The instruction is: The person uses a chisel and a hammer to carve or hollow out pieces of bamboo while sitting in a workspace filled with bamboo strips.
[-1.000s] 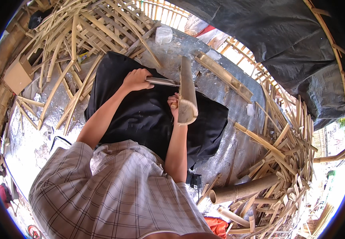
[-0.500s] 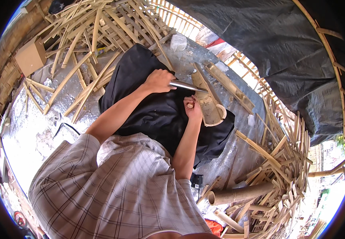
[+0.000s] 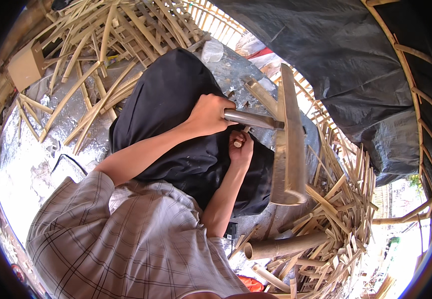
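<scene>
My left hand point(image 3: 210, 115) is closed round one end of a shiny, tapered metal tool point(image 3: 253, 118) pointing right. The tool's far end meets a split half-round piece of bamboo point(image 3: 294, 139), which stands lengthwise past it; whether the tip is lodged in the bamboo I cannot tell. Lower down, my right hand point(image 3: 241, 145) is a fist round a short wooden stick or handle point(image 3: 238, 143), its round end showing below the fingers. Black cloth point(image 3: 176, 94) covers my lap beneath both hands.
A heap of bamboo strips point(image 3: 121, 35) lies at the far left, beside a cardboard box point(image 3: 26, 66). More split bamboo point(image 3: 345, 209) is piled at the right, with a whole bamboo tube point(image 3: 285, 245) in front. Dark plastic sheeting point(image 3: 355, 74) hangs at the upper right.
The bamboo piece has swung right and toward me, off the black cloth, and turned more lengthwise. My left hand and the metal tool have shifted slightly right and nearer.
</scene>
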Motion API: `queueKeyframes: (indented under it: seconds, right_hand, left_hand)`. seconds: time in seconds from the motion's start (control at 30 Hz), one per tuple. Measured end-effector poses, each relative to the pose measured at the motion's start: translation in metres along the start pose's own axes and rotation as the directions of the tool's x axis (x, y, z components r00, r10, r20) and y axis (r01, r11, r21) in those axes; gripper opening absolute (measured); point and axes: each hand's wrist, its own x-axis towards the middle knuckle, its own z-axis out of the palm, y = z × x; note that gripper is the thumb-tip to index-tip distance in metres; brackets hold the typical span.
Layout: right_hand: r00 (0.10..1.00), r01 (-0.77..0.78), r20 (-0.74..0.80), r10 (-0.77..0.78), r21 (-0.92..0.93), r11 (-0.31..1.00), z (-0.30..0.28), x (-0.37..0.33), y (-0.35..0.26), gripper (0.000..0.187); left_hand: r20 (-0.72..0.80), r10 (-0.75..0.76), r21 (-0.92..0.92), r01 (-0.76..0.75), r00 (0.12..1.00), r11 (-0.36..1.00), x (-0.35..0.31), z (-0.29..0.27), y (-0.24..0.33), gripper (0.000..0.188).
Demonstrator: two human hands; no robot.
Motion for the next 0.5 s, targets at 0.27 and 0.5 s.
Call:
queueKeyframes:
  seconds: [0.27,0.5]
  right_hand:
    - [0.999,0.040,-0.025,-0.039,0.081,0.996,-0.002,0.019,0.018,0.021]
    - [0.995,0.069,-0.079,-0.057,0.147,0.987,0.007,0.022,0.028,0.023]
  left_hand:
    - [0.340,-0.275,-0.382,0.399,0.899,0.833,0.042,0.005,0.009,0.043]
    - [0.380,-0.410,-0.474,0.556,0.829,0.683,0.045,0.079,-0.056,0.030]
